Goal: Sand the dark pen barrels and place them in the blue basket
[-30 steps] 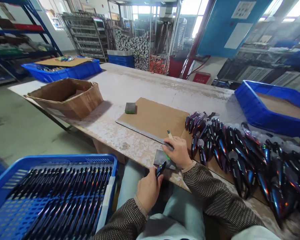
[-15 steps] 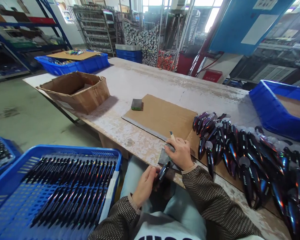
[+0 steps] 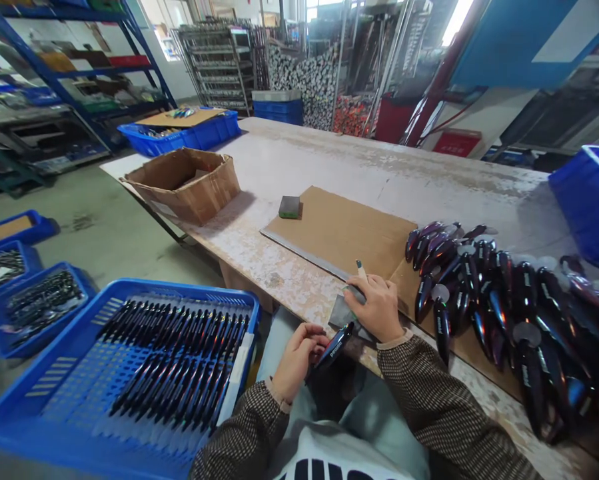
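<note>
In my left hand (image 3: 299, 357), fingers closed around it, is a dark glossy fishing lure (image 3: 335, 347) with white lettering, tilted just off the table's front edge. My right hand (image 3: 376, 307) rests on a grey pad (image 3: 340, 313) at that edge. Between its curled fingers a slim pale stick (image 3: 360, 268) with a dark tip pokes out; the rest of it is hidden by the hand. To the right lies a pile of similar dark lures (image 3: 469, 287) with clear round lips. Rows of dark lures (image 3: 174, 367) also lie in a blue crate to my left.
A cardboard sheet (image 3: 349, 227) lies on the table, with a small grey block (image 3: 289, 207) on it. Farther left stand an open cardboard box (image 3: 194, 193) and a blue bin (image 3: 179, 137). The blue crate (image 3: 39, 433) sits low at left; another blue bin (image 3: 589, 200) is at right.
My view has swung left, so everything appears shifted right. The fingers of my left hand have shifted on the lure, which is turned slightly flatter. My right hand stays on the pad.
</note>
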`<state>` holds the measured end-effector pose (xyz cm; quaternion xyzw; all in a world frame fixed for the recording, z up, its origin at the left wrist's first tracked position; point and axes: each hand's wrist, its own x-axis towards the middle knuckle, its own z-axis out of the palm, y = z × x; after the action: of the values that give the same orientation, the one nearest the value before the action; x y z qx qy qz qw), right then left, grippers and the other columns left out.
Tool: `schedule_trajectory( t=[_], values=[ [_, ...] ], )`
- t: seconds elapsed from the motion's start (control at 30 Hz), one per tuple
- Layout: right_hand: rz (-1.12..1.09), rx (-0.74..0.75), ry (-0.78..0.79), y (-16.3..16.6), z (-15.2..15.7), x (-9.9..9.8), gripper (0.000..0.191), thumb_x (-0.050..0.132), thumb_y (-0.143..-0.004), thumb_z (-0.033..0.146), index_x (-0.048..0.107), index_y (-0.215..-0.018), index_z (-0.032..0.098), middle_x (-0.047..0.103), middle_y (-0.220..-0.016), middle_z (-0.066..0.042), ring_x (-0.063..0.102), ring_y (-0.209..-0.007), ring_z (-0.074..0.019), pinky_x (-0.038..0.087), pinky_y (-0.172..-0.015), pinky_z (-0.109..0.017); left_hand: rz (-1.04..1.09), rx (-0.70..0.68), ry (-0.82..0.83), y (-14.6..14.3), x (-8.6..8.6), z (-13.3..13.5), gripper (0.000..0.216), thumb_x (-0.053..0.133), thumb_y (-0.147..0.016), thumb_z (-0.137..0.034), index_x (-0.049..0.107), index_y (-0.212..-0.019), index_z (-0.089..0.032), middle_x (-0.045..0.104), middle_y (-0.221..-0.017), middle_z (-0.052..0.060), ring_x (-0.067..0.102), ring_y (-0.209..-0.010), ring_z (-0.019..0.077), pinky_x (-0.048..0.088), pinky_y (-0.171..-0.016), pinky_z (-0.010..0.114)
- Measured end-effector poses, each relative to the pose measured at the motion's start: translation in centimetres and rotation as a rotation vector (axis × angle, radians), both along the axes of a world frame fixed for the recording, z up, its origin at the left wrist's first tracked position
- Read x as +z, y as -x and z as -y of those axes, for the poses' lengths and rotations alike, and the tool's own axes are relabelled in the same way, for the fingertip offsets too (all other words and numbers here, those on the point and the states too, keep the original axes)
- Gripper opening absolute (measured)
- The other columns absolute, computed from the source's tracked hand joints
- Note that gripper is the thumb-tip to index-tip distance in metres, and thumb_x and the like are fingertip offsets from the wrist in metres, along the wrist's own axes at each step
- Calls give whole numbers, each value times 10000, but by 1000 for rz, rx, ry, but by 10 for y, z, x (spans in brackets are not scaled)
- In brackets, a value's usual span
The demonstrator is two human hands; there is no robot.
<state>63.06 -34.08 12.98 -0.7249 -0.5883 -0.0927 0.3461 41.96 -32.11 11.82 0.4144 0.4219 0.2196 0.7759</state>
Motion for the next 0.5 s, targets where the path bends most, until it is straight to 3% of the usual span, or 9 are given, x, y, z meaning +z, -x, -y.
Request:
schedule_trajectory(
  t=[0.5],
  values=[
    [-11,19,-12,-2,0,-2,156,560,-926,339,673,-954,236,694,-988,-34,568,-1020,-263,270,-906,-416,14,47,-22,2,-4,-5,311,610,-652,-211,629,-959,-172,684,-871,16,635,-708,109,494,-688,236]
  ],
)
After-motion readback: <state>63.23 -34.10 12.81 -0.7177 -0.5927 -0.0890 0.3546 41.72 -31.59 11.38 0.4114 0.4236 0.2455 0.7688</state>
